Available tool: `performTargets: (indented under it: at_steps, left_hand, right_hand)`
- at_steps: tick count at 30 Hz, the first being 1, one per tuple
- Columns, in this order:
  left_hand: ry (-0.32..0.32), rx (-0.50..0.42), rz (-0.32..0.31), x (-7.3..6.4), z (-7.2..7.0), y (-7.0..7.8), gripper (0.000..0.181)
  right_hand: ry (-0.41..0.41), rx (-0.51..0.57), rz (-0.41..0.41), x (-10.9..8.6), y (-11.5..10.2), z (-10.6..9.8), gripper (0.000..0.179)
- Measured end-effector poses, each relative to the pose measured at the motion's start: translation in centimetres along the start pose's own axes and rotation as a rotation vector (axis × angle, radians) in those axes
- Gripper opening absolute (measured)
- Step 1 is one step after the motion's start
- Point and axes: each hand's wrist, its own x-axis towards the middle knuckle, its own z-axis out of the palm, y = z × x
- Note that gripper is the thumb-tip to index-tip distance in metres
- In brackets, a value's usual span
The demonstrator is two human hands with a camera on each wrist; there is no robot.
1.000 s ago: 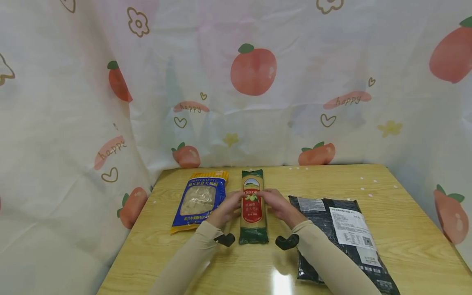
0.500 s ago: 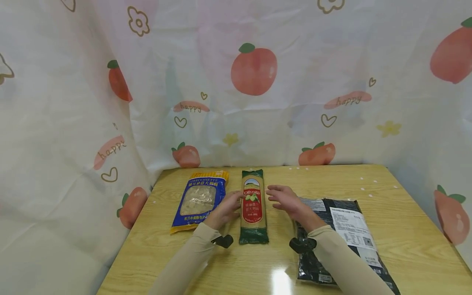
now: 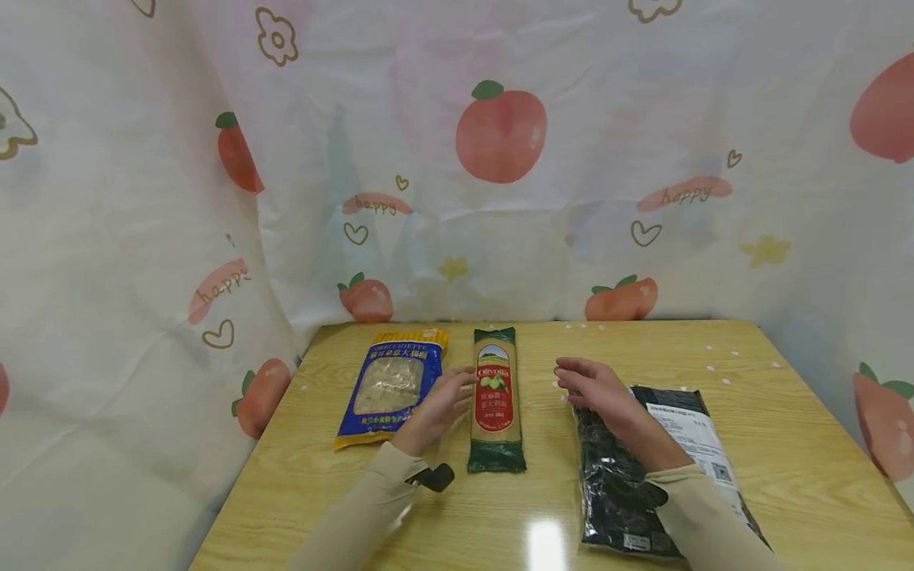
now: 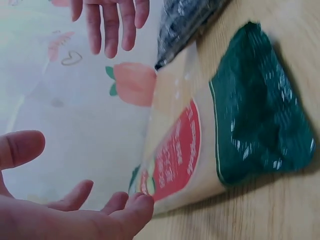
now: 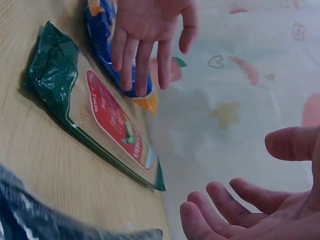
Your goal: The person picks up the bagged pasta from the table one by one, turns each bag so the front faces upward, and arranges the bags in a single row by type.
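The head view looks forward and down from behind the fingers [image 3: 581, 367]; the wrist views, closer and apparently tilted, face past them, sharing the green-ended packet [image 3: 496, 403].

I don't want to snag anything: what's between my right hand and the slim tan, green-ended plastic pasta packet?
In the head view, only bare yellowish wood-grain tabletop separates your right hand from the packet.
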Motion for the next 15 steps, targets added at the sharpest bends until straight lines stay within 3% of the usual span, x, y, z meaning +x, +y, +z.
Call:
performTargets:
  at_steps: [3, 9, 15]
  left_hand:
    - [-0.044, -0.018, 0.044, -0.9, 0.6, 0.0, 0.057]
    - [-0.130, -0.030, 0.062, -2.4, 1.7, -0.5, 0.056]
    - [-0.149, -0.054, 0.063, -3.5, 3.6, -1.0, 0.053]
  right_hand:
    - [0.017, -0.023, -0.025, -1.2, 0.0, -1.0, 0.066]
    - [0.051, -0.069, -0.052, -3.7, 0.5, -2.7, 0.067]
    - [0.104, -0.171, -0.035, -5.7, 1.9, -4.4, 0.067]
